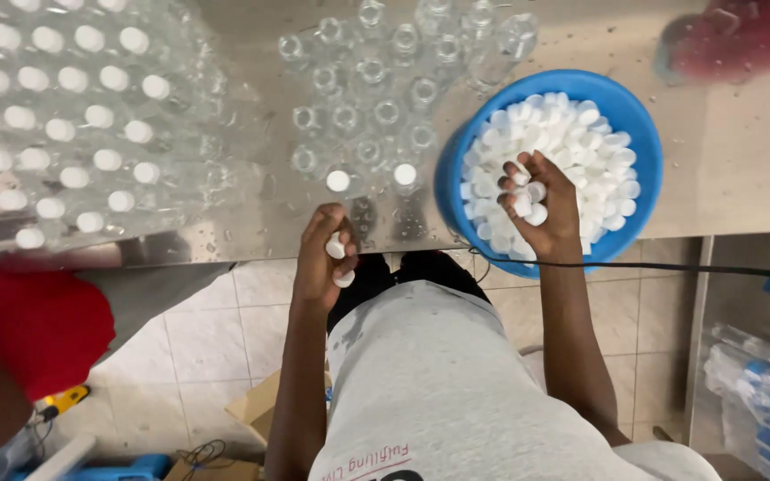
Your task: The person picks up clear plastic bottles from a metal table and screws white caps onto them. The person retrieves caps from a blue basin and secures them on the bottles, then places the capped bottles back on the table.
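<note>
Steel table [741,169], wet and reflective, bearing all items. Capped clear bottles [73,116], packed in rows at far left; uncapped clear bottles [367,98] clustered at centre, two at the near edge already wearing white caps. Blue round basin [643,151], just right of the open bottles, filled with small white screw caps [572,142]. Plastic-wrapped bottle pack [759,392] with blue markings on the floor, lower right; brown carton [256,405] below. Right hand [541,209], inside the basin, fingers curled around several caps. Left hand [323,258], at the table's near edge, closed on two caps.
</note>
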